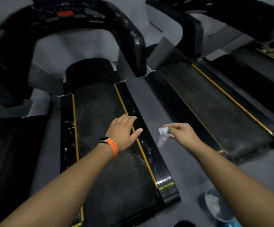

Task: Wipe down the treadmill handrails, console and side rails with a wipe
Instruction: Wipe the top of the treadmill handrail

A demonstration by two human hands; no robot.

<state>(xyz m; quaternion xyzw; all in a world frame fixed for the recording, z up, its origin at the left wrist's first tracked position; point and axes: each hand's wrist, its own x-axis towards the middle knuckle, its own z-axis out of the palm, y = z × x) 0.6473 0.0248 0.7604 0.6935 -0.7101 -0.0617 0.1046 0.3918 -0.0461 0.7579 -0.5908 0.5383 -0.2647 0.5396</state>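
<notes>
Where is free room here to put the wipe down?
The grey floor strip between the near treadmill and its neighbour is bare ahead of the right hand, which pinches the wipe. The near belt is free beyond the left hand. Crowded: floor by the bucket, lower right.

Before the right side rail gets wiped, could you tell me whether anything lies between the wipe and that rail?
Nothing visible does. The right hand pinches the wipe just beside the right side rail; the open left hand reaches over the rail slightly further up.
</notes>
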